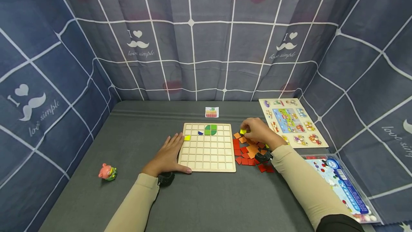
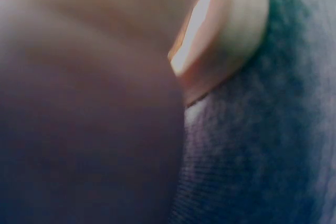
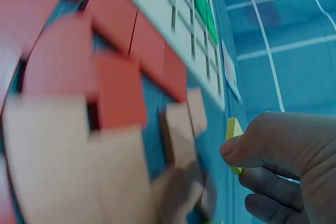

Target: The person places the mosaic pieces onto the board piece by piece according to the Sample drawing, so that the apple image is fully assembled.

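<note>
A square wooden grid board lies on the grey table. Near its top edge sit green tiles forming a leaf-like shape, with a small blue piece to their left. A yellow square tile lies at the board's left side. My left hand rests along the board's left edge, fingers straight, thumb at the lower left corner. Beyond the board's right edge, my right hand pinches a yellow tile between thumb and fingers. Under and beside that hand lie loose red tiles and orange tiles.
A small printed pattern card lies behind the board. At the back right is a picture puzzle board; nearer, a clear plastic box holds printed packaging. A pink-and-green pig figurine stands at the left. Patterned curtains enclose the table.
</note>
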Tool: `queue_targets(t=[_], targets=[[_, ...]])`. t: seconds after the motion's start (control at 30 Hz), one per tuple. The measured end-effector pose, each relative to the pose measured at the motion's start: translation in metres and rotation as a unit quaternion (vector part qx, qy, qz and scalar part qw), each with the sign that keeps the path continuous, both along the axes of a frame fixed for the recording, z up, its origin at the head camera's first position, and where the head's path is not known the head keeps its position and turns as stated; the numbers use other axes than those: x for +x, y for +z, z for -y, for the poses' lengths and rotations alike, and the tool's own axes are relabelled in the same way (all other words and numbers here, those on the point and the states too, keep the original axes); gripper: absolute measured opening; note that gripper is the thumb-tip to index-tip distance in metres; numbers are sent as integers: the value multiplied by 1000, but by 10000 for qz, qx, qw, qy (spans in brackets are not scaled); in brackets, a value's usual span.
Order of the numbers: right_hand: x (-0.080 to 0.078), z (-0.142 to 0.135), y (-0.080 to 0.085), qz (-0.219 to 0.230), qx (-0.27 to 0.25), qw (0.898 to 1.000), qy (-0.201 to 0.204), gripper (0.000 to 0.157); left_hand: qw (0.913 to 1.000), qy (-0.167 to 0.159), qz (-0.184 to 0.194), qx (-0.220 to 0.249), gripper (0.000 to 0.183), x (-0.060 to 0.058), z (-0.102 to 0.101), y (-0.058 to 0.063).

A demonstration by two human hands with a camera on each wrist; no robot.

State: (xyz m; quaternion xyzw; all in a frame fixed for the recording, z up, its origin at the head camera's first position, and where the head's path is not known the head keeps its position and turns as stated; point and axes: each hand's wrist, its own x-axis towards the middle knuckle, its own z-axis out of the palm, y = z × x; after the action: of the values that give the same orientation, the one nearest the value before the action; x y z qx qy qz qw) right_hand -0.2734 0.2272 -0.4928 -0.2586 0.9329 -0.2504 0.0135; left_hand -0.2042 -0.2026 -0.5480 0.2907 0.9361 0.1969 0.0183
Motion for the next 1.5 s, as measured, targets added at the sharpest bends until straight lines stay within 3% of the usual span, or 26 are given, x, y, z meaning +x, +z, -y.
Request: queue_targets(t=[0.3,0.63,0.8,1.2,1.5], targets=[[-7,49,5,25,-133,9992,373,28,9999,-28,-90,39,148,-2,2,2],[-10,114,-4,-61,-239,9942,1047,23,10000,-4,-28,-40,149,-5,3,5],[-10,140,-6,2,-368,9929,1131,24,10000,8,32,-86,149,-4,3,6],[-10,175,-14,-212,-275,9906,1326,26,9998,25,121,-135,149,-3,4,3],[-8,193,-15,-332,220,9887,1446,25,10000,-20,53,-81,150,-3,3,-1]])
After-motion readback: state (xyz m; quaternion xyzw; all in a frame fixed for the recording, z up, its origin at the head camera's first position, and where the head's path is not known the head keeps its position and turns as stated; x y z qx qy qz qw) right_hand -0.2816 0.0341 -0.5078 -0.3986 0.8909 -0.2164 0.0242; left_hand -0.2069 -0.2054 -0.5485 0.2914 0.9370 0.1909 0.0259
